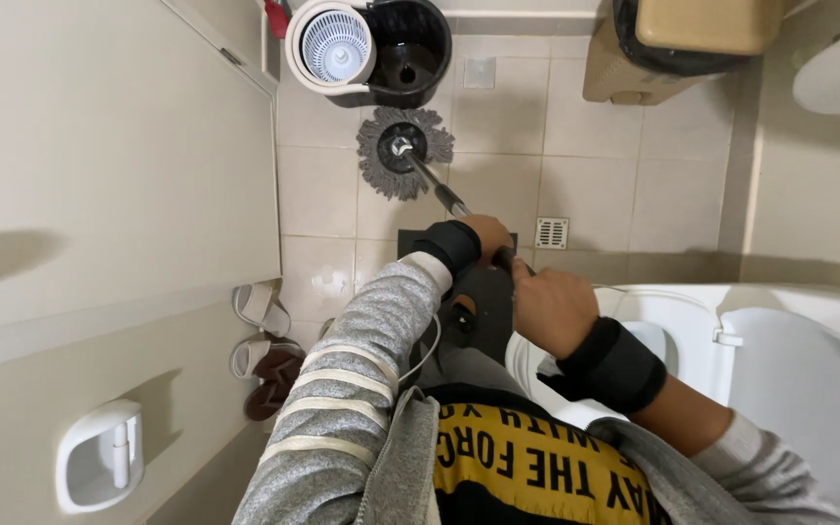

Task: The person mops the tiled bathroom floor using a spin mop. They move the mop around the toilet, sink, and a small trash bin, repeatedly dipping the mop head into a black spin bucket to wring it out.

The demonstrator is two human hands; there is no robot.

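On the beige tiled floor (576, 185) of a small bathroom, a grey string mop head (403, 152) lies flat, its strands spread in a ring around a dark hub, just in front of a spin mop bucket (371, 49). From the hub a metal mop handle (437, 189) slants back toward the person. Both hands are closed around this handle: the left hand (488, 235) is clenched on it higher along the shaft, nearer the mop head, and the right hand (551, 306) grips it just behind, closer to the body. Each wrist wears a black wrist band, and the sleeves are grey with pale stripes. The bucket stands against the far wall, with a white slotted spinner basket (335, 45) in its left part and a dark well on the right. A square floor drain (551, 232) sits in the tiles just right of the hands. A white toilet (760, 340) with its lid raised is at the right, near the right forearm. A pair of sandals (262, 345) lies by the left wall, beside the left sleeve. A lidded beige bin (673, 44) stands in the far right corner.
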